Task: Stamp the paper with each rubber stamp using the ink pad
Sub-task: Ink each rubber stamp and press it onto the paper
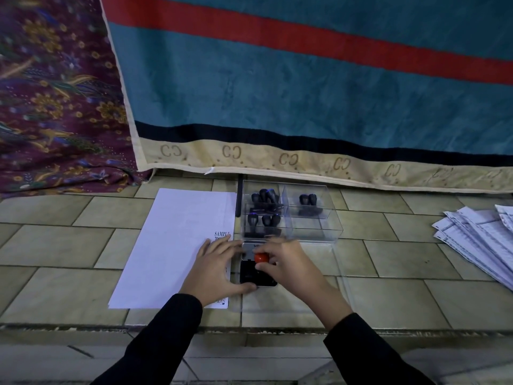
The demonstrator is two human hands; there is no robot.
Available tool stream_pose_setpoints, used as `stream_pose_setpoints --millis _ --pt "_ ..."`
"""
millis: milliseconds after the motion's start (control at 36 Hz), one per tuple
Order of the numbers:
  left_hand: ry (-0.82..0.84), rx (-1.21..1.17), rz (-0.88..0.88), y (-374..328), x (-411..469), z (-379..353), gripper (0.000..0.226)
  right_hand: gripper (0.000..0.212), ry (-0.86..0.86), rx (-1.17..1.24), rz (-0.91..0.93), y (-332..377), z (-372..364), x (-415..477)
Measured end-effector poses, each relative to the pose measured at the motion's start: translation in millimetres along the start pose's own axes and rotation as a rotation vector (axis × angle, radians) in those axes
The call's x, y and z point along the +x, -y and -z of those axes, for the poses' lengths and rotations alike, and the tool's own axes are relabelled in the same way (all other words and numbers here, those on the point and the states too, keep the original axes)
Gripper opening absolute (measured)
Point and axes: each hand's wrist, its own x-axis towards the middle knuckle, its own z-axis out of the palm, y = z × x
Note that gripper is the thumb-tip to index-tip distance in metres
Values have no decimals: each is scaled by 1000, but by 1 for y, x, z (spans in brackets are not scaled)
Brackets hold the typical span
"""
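On the tiled ledge, nearest its left end, the paper (172, 245) lies flat with its long axis running away from the person. The left hand (219, 269) rests spread and unclenched across the paper's right edge, thumb touching the ink pad (251, 273). Just right of it, the right hand (286, 263) grips a red-knobbed stamp (261, 257) over the pad, so the paper lies directly to its left. Behind sits a clear box (311, 215) of stamps.

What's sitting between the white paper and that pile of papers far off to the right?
In the head view: a clear compartmented box of black-handled stamps, and nearer, the ink pad; beyond them, bare tiles.
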Motion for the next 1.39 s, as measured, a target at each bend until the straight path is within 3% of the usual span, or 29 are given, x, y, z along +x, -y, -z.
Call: stream_pose_setpoints --millis 361,472,806,917,1028,1111,1222,1306,1389 --pt "2 -6 3 1 0 -1 88 29 78 -121 24 0 4 8" --pt "4 -5 8 1 0 -1 89 37 123 -143 42 0 2 7" --pt "11 -17 8 3 0 -3 86 38 73 -104 18 -4 -5 2" --pt "-3 -206 103 -1 -1 3 74 39 57 -43 -4 -6 -7 0" --pt "47 -685 278 -4 5 22 55 37 55 -5 4 -8 -5 -4" --pt "-64 -837 301 -1 7 37 42 37 33 45 -12 -8 -4 -3" --pt "-383 -837 316 13 9 58 31 36 -34 191 -39 6 -7 8" --pt "-474 -674 322 32 3 70 29 33 -23 196 26 23 -19 22" --pt "-463 -424 376 54 -7 74 30 31 34 202 82 38 -36 36"
